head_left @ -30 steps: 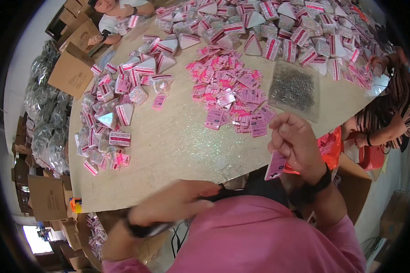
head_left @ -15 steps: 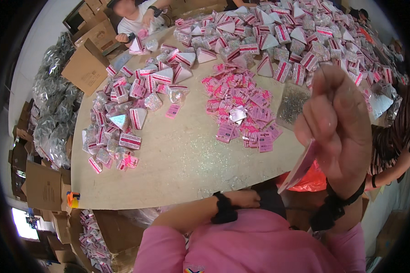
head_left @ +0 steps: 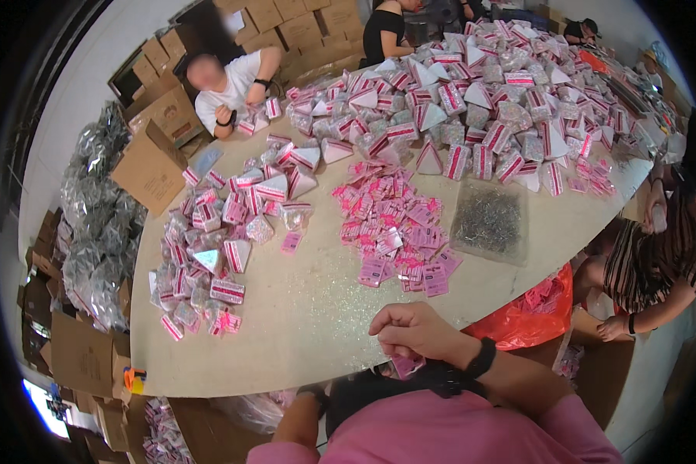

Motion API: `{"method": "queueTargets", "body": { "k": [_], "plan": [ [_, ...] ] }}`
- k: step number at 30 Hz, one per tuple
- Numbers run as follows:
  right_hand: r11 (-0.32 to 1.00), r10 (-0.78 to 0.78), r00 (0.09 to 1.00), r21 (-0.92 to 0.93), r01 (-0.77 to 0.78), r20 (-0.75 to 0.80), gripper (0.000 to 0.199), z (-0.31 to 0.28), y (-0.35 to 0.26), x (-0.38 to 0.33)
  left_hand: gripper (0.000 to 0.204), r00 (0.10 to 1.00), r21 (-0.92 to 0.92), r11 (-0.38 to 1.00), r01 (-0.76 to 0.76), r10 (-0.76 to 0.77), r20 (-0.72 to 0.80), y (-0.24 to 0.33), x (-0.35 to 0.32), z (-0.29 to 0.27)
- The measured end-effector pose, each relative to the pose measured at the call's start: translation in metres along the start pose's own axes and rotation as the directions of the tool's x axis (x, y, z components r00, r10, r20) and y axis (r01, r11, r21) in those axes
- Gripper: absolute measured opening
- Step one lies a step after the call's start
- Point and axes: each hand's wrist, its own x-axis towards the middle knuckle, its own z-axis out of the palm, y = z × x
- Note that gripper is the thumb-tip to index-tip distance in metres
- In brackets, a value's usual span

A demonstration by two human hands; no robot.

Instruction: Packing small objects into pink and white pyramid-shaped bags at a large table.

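Note:
My right hand (head_left: 416, 332) is closed at the table's near edge, just in front of my body. From beneath its fingers pokes a small pink card (head_left: 407, 366). My left forearm (head_left: 295, 421) reaches in low, left of my pink shirt; the fingers of that hand are hidden or too dark to make out. Beyond my right hand lies a heap of pink cards (head_left: 398, 232). Beside the heap sits a shallow clear tray (head_left: 518, 249) of small metal pieces. Wedge-shaped glittery packs with pink bands (head_left: 228, 290) are gathered on the left.
A large mound of similar packs (head_left: 479, 116) covers the far side. A red plastic bag (head_left: 518, 329) hangs at the right edge. One person (head_left: 232, 85) works across the table, another in stripes (head_left: 649, 263) sits right. Cardboard boxes (head_left: 81, 359) stand left.
My right hand has come down from high on the right to the near edge, card still in it. My left hand has dropped lower, its fingers now out of sight. The view has shifted.

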Motion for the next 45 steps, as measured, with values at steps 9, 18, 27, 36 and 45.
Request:
{"method": "queueTargets", "body": {
  "k": [9,18,27,36,45],
  "plan": [
    [0.999,-0.042,0.995,-0.01,0.041,-0.088,0.014,-0.003,0.011,0.02,0.037,0.973,0.367,0.928,-0.072,0.146,-0.178,-0.038,-0.089,-0.053],
    [0.899,-0.424,0.805,-0.084,0.431,-0.415,0.012,-0.054,-0.085,-0.038,0.032,0.879,0.148,0.974,0.172,-0.219,0.423,0.133,-0.146,-0.228],
    [0.747,-0.619,0.644,-0.084,0.659,-0.449,0.022,-0.086,-0.108,-0.073,0.023,0.843,-0.507,0.836,-0.209,0.417,0.34,0.277,-0.07,-0.252],
    [0.947,-0.119,0.837,0.193,0.257,-0.534,0.011,-0.117,0.007,-0.015,0.032,0.687,-0.04,0.838,-0.544,0.473,0.552,0.304,0.106,-0.22],
    [0.951,0.083,0.906,0.304,0.052,-0.415,0.014,-0.145,0.056,-0.005,0.073,0.924,0.066,0.923,-0.378,0.381,-0.026,0.226,0.33,-0.218]
  ]
}}
